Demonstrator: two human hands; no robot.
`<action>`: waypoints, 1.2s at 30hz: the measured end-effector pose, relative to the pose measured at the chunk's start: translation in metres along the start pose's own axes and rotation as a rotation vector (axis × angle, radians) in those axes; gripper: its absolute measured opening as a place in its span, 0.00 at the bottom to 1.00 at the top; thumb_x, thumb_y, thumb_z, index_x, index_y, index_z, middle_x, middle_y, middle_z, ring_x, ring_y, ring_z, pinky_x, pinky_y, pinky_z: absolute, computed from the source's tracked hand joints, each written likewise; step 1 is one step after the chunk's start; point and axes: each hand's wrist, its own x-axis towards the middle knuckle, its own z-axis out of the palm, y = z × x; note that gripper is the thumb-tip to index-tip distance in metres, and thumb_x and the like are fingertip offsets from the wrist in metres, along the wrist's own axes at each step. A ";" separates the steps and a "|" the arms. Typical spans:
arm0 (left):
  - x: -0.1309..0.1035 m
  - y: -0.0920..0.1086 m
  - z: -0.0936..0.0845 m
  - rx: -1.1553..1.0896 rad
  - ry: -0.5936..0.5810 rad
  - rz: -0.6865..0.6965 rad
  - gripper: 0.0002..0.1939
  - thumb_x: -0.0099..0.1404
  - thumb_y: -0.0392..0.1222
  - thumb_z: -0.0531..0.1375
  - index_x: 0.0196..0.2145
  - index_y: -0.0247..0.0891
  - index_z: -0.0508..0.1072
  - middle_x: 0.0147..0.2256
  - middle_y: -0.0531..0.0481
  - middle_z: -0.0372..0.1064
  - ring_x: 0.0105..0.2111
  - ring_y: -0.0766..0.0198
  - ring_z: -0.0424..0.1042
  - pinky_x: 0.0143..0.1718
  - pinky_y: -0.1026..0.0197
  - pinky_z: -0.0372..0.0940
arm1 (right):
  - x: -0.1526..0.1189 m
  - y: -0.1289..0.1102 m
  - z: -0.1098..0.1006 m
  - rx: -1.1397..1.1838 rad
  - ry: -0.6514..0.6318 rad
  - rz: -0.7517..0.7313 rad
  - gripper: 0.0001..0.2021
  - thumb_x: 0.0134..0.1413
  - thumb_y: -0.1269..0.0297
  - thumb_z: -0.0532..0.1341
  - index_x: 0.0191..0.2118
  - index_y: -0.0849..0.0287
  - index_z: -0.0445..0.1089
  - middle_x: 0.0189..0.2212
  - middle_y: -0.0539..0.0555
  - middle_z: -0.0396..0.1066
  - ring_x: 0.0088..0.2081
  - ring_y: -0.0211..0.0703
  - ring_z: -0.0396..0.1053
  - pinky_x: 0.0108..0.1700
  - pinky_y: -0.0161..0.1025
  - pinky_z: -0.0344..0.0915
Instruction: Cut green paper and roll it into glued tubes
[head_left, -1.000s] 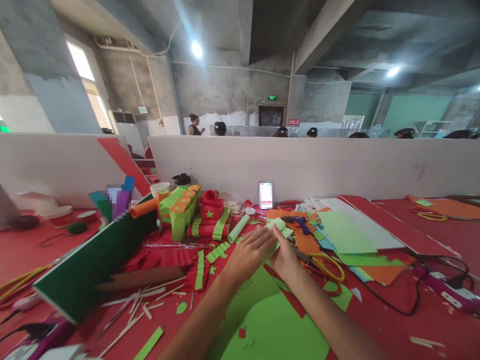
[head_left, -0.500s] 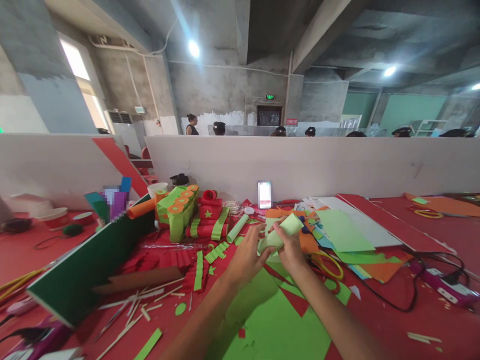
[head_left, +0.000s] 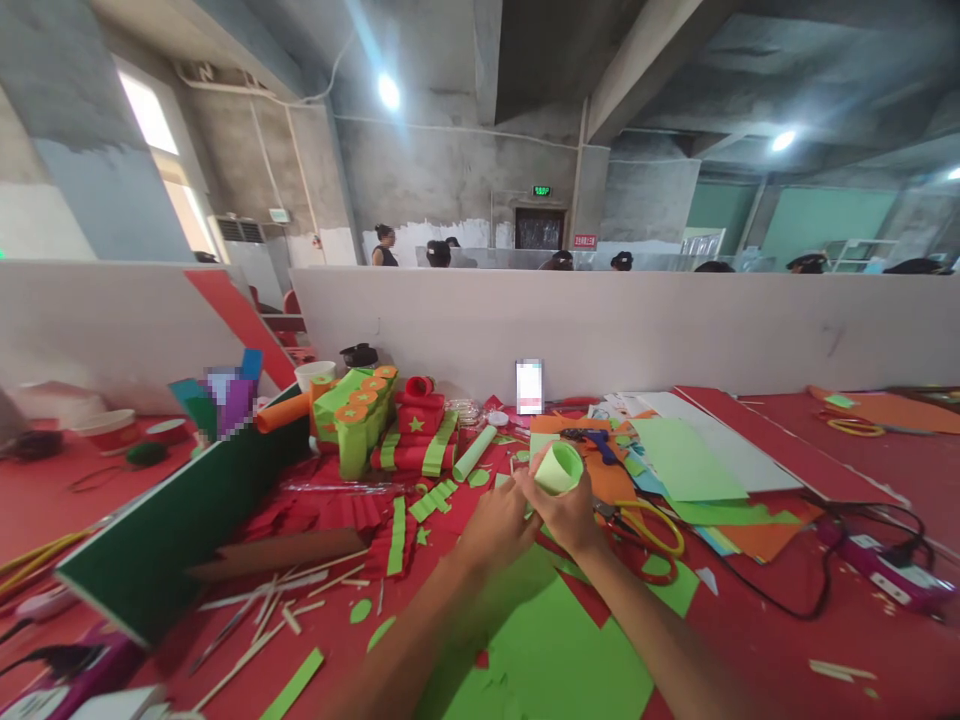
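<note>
Behind the paper tube [head_left: 556, 471] stands the phone [head_left: 529, 388], with rolls [head_left: 411, 457] left and sheets [head_left: 686, 460] right.

Red table [head_left: 757, 640], green sheet [head_left: 555, 640], pale sticks [head_left: 240, 666], 2 purple power strips [head_left: 892, 572]

Centre of frame: lower part of light green paper roll [head_left: 554, 476] hidden by the right hand [head_left: 564, 513], which also overlaps the left hand [head_left: 501, 522], so the latter's grip cannot be made out. Bottom edge cuts off both forearms and the green sheet [head_left: 555, 650]; left edge crops the purple power strip [head_left: 112, 655], lower left. Phone [head_left: 529, 388] screen, mid-frame, pixelated; red sign [head_left: 585, 241] above it to the right, lettering too small to read.
</note>
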 end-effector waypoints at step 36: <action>0.011 -0.005 -0.045 -0.302 0.194 -0.266 0.04 0.58 0.34 0.56 0.29 0.39 0.71 0.25 0.54 0.68 0.24 0.66 0.67 0.25 0.66 0.57 | 0.020 0.041 -0.024 -0.971 -0.612 -0.268 0.17 0.48 0.78 0.58 0.45 0.59 0.66 0.38 0.59 0.73 0.41 0.52 0.68 0.42 0.43 0.60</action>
